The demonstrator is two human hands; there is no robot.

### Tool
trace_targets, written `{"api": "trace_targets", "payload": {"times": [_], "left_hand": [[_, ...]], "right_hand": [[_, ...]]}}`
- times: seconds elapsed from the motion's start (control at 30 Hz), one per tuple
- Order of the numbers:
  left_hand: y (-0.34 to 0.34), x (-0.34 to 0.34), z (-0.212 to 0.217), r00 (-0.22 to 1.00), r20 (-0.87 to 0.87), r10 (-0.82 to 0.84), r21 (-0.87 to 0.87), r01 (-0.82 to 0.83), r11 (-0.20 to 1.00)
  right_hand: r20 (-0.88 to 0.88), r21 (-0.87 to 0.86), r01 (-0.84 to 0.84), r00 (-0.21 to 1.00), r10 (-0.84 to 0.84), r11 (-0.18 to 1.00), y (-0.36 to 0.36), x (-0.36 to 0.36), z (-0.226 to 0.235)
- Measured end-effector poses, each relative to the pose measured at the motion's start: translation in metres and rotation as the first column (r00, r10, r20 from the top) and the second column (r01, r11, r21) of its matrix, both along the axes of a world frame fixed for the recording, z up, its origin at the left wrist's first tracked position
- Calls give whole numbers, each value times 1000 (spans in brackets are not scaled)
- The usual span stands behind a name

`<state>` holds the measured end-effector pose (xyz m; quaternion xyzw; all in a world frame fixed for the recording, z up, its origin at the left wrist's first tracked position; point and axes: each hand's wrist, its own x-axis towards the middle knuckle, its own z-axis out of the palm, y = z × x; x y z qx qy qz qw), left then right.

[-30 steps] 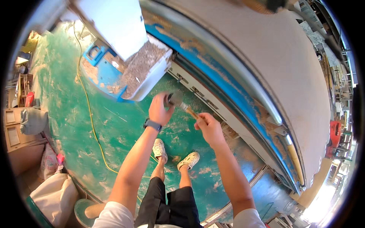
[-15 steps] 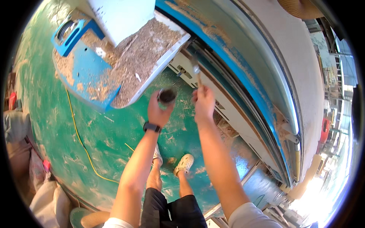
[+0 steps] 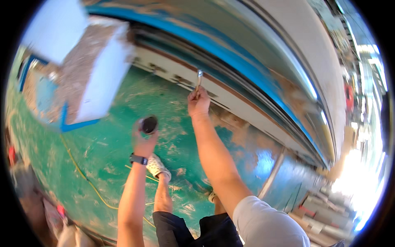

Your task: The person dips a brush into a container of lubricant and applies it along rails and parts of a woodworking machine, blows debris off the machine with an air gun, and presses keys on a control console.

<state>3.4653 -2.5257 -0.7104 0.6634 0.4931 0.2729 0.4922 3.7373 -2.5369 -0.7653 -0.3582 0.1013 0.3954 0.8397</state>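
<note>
My left hand (image 3: 142,140) holds a small dark round container (image 3: 149,124) with its open mouth facing up; a dark watch sits on that wrist. My right hand (image 3: 198,103) is raised higher and grips a thin brush (image 3: 199,78) whose metal-banded tip touches the white lower band of the large curved hull (image 3: 230,70). The hull has blue, grey and pale stripes and runs from upper left to the right edge. The picture is blurred by motion.
A green painted floor (image 3: 103,152) with pale dust patches lies below. A white and blue machine housing (image 3: 78,78) covered in sawdust stands at upper left. A yellow cable (image 3: 86,177) crosses the floor. My feet in white shoes (image 3: 156,166) stand below my hands.
The view has swung right and closer to the hull. My right hand has reached further up with the brush onto the white band, while my left hand with the container has dropped lower.
</note>
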Motion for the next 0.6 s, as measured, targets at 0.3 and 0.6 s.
{"api": "trace_targets", "payload": {"times": [0.3,0.6], "left_hand": [[-230,209,23,986,7,-170,62,169,984],[-579,473,-25,895,281,-347,6,360,933]], "right_hand": [[85,-24,385,920,-381,923,-451,239,9],[352,-601,509,861,-367,616,-973,529,47]]}}
